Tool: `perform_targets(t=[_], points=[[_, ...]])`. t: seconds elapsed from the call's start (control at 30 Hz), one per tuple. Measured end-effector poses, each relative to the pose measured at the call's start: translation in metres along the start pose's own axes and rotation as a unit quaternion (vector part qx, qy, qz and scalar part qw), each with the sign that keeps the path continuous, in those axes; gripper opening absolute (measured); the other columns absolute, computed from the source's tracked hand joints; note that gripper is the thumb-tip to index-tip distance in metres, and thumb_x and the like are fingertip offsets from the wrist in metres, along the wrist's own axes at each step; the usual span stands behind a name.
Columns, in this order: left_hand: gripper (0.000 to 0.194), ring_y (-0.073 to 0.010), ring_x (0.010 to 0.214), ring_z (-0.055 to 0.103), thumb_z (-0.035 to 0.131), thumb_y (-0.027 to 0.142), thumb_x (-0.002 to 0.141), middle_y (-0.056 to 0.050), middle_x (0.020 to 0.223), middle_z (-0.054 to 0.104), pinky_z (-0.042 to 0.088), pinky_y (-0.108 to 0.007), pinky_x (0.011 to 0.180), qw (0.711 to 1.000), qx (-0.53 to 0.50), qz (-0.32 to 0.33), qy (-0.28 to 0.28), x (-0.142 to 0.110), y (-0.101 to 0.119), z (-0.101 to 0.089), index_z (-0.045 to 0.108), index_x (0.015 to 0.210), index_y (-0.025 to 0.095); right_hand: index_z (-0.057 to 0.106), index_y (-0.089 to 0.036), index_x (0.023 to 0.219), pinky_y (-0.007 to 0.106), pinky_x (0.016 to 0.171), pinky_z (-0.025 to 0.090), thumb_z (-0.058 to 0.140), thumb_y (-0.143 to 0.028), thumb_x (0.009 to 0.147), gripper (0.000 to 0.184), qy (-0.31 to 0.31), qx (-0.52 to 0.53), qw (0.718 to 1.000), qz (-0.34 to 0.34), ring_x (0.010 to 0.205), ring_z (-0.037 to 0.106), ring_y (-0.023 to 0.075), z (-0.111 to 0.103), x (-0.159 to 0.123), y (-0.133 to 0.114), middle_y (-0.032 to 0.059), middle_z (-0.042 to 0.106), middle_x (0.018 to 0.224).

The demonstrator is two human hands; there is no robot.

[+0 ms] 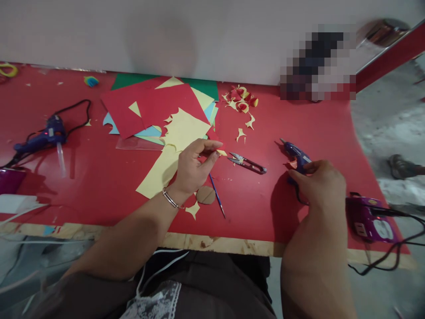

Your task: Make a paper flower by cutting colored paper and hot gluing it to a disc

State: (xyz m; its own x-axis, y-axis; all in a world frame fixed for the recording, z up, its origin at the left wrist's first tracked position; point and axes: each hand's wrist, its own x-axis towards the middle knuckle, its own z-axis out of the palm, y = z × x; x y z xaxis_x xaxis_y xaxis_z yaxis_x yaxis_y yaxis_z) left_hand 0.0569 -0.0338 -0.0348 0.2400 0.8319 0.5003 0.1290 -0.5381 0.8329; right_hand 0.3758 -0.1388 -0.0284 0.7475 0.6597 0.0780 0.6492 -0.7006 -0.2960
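Between the thumb and forefinger of my left hand (199, 161) is pinched a small piece of yellow paper (222, 153). My right hand (320, 179) is closed around the back of a blue glue gun (295, 155), whose nozzle points to the far left. Thread snips (249, 164) lie on the red table between my hands. Below my left hand are a round brown cardboard disc (206, 195), a thin blue brush (217, 195) and a yellow paper scrap (193, 210). Cut yellow paper (186, 128) lies just beyond that hand.
Red sheets (159, 106) and other coloured paper are stacked at the back. Small red and yellow curled pieces (242, 98) sit right of them. A second glue gun (49, 133) rests at the left. A purple box with cables (373, 219) stands near the right edge.
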Motion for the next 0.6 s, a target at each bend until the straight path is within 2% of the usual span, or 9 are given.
perform_targets(t=[0.1,0.27,0.4,0.6], points=[[0.018,-0.0135,0.087,0.079,0.074,0.013,0.097,-0.003,0.102,0.084,0.069,-0.028,0.082,1.000,-0.006,0.000,-0.001,0.000,-0.001,0.001,0.078,0.111,0.023,0.059,-0.026,0.086,0.037,0.071,0.039,0.080,-0.030,0.067,0.029,0.007,0.042,0.999,0.024,0.074,0.055,0.0234,-0.007,-0.003,-0.011,0.0002,0.060,0.078],[0.013,-0.0141,0.086,0.078,0.075,0.019,0.098,-0.004,0.102,0.084,0.068,-0.028,0.081,1.000,-0.009,-0.012,-0.001,0.001,-0.003,0.001,0.078,0.110,0.023,0.066,-0.024,0.080,0.036,0.070,0.042,0.077,-0.032,0.064,0.020,-0.028,0.129,0.990,0.046,0.073,0.063,0.0237,-0.006,-0.002,-0.015,0.0001,0.065,0.071],[0.012,-0.0146,0.086,0.078,0.075,0.020,0.098,-0.003,0.100,0.084,0.068,-0.029,0.080,1.000,-0.009,-0.015,-0.001,0.001,-0.003,0.001,0.078,0.110,0.024,0.067,-0.023,0.090,0.034,0.066,0.045,0.079,-0.037,0.062,0.033,-0.048,0.227,0.970,0.073,0.071,0.066,0.0210,-0.001,-0.001,-0.014,-0.0006,0.069,0.079],[0.014,-0.0140,0.086,0.078,0.075,0.016,0.098,-0.003,0.101,0.084,0.068,-0.028,0.080,1.000,-0.002,-0.005,-0.007,0.002,-0.003,0.002,0.077,0.110,0.023,0.065,-0.023,0.096,0.032,0.058,0.045,0.087,-0.050,0.058,0.052,-0.066,0.282,0.954,0.080,0.066,0.062,0.0185,0.004,-0.003,-0.016,-0.0002,0.067,0.082]])
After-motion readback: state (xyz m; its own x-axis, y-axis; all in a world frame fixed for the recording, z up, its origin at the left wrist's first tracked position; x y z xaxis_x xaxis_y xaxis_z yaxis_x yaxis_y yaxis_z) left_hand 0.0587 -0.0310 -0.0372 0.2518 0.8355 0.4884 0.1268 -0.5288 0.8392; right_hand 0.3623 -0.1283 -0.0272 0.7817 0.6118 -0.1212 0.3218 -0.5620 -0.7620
